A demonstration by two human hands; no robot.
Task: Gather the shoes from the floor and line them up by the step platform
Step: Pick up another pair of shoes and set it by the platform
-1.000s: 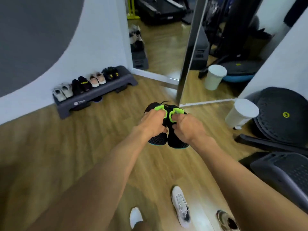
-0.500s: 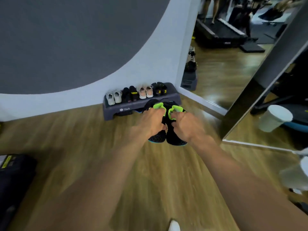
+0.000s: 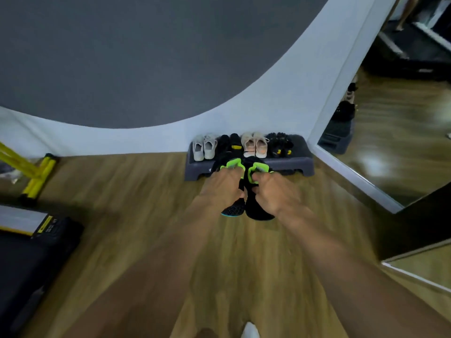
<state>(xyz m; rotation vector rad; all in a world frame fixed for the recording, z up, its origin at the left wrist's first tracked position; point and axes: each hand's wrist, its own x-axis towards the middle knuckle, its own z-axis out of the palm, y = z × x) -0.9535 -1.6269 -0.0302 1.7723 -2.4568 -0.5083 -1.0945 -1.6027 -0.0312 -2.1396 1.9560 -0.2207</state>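
Left hand point(image 3: 223, 185): fingers curled round the left shoe point(image 3: 233, 207), gripping it near its green collar.
Right hand point(image 3: 274, 191): fingers closed on the right shoe point(image 3: 258, 212), same grip.
Shoes: black, held side by side and touching, above the floor point(image 3: 122, 203), toes hanging below the fingers.
Platform point(image 3: 288, 164): just beyond the fingertips, against the wall; carries four pairs in a row: white point(image 3: 204, 148), black point(image 3: 229, 142), beige point(image 3: 255, 143), black point(image 3: 279, 142).
Mirror point(image 3: 395, 132): right of the hands.

Left hand point(image 3: 220, 185) gripped one black shoe point(image 3: 233, 208), right hand point(image 3: 274, 193) another point(image 3: 258, 211), held over wood floor point(image 3: 136, 191), before step platform point(image 3: 288, 164) lined with shoe pairs point(image 3: 240, 145)
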